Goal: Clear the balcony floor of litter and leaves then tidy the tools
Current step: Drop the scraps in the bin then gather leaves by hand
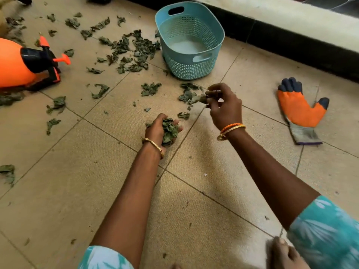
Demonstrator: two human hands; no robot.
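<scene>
Head view, tiled floor (pixel 108 191). Far left: orange sprayer (pixel 17 63) lies on its side, black-and-orange nozzle end pointing right; a few leaves sit just below and around it. Leaves (pixel 126 49) scatter over the left and centre tiles, densest in a patch touching the left wall of the basket (pixel 189 38). Basket: teal, perforated walls, two handle slots, upright near the top centre; its pale bottom shows, nothing visible inside. Left hand (pixel 162 131): palm up, low over the floor at centre, fingers curled round a wad of leaves, gripping it; gold bangle on the wrist. More leaves (pixel 187 94) lie between the hands and the basket. Right hand (pixel 223 104): raised just right of centre, fingertips pressed together, pinching a small crumpled leaf piece (pixel 202 99) at its left edge; orange and gold bangles on the wrist. Both hands are near the basket but apart from it, the loose leaves lying in between. Right: orange glove (pixel 300 111) with dark fingertips and grey cuff lies flat on the tiles, well apart from the right hand. Behind the basket and glove, a dark-faced ledge (pixel 291 28) with a pale top runs along the floor edge. Bottom corners: teal patterned sleeves (pixel 328 230).
</scene>
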